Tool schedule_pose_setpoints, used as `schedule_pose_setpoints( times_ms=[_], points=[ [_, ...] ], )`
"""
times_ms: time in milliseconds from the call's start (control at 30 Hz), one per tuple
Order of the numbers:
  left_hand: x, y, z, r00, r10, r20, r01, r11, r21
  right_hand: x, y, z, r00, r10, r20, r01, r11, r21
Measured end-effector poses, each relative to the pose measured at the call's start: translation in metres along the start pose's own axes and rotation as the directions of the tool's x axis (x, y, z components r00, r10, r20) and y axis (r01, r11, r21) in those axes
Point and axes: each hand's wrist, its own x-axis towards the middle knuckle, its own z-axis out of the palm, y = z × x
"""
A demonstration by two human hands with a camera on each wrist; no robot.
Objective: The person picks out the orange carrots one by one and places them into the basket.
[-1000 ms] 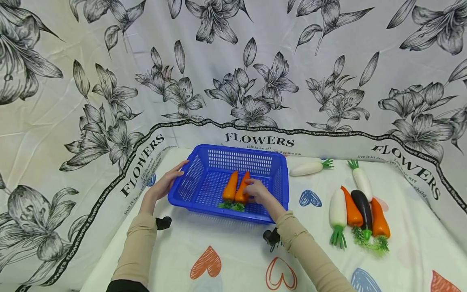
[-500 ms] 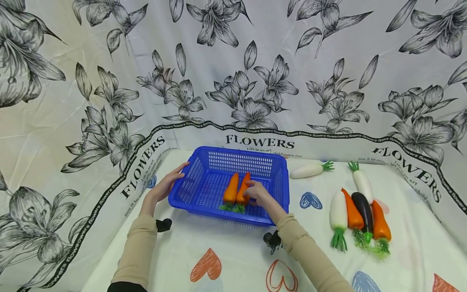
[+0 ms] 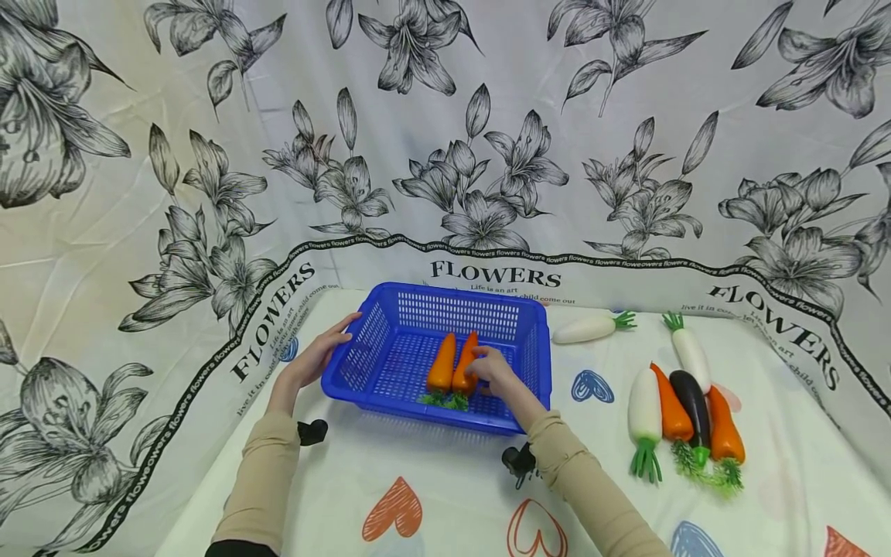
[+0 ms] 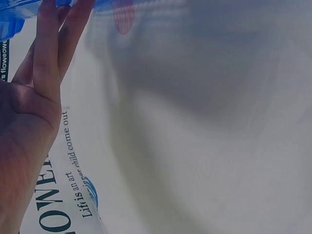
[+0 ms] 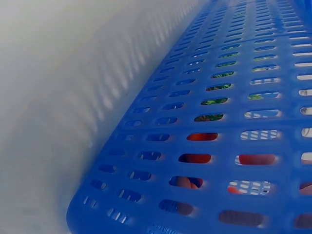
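Observation:
A blue plastic basket (image 3: 407, 289) with slotted walls stands mid-table, two orange carrots in it side by side, leafy ends toward the front. My left hand (image 3: 319, 357) is at its left rim; in the left wrist view the fingers (image 4: 47, 53) reach up straight against the blue plastic. Inside the basket, my right hand (image 3: 494, 370) pinches the right carrot (image 3: 465, 367), with the thumb side partly hidden. Close to that lies the left carrot (image 3: 442, 367). Through the slots of the basket wall (image 5: 161, 137), the right wrist view shows bits of orange, green and fingers.
Right of the basket lies a white radish (image 3: 585, 329). Farther right are another radish (image 3: 691, 352), a third radish (image 3: 644, 406), a dark eggplant (image 3: 691, 402) and two carrots, one at the outer side (image 3: 725, 425). A flowered cloth (image 3: 487, 193) hangs behind.
The whole scene sits slightly lower in the head view. Both hands keep their places at the basket, and the carrots and other vegetables have hardly shifted.

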Motion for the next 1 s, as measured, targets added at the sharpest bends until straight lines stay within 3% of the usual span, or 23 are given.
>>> schedule_pose_setpoints(
  times_ms=[267,667,1000],
  points=[
    [0.000,0.000,0.001,1.000,-0.003,0.002,0.003,1.000,0.000,-0.001,0.001,-0.001,0.999,-0.033,-0.032,0.034,0.999,0.034],
    [0.001,0.001,0.000,1.000,-0.009,-0.008,0.009,1.000,0.010,-0.004,-0.004,-0.007,0.986,-0.065,-0.155,0.098,0.971,0.219],
    [0.002,0.000,0.001,1.000,-0.006,-0.006,0.006,1.000,0.018,-0.004,-0.005,-0.010,0.996,-0.025,-0.081,0.053,0.927,0.370]
  ],
)
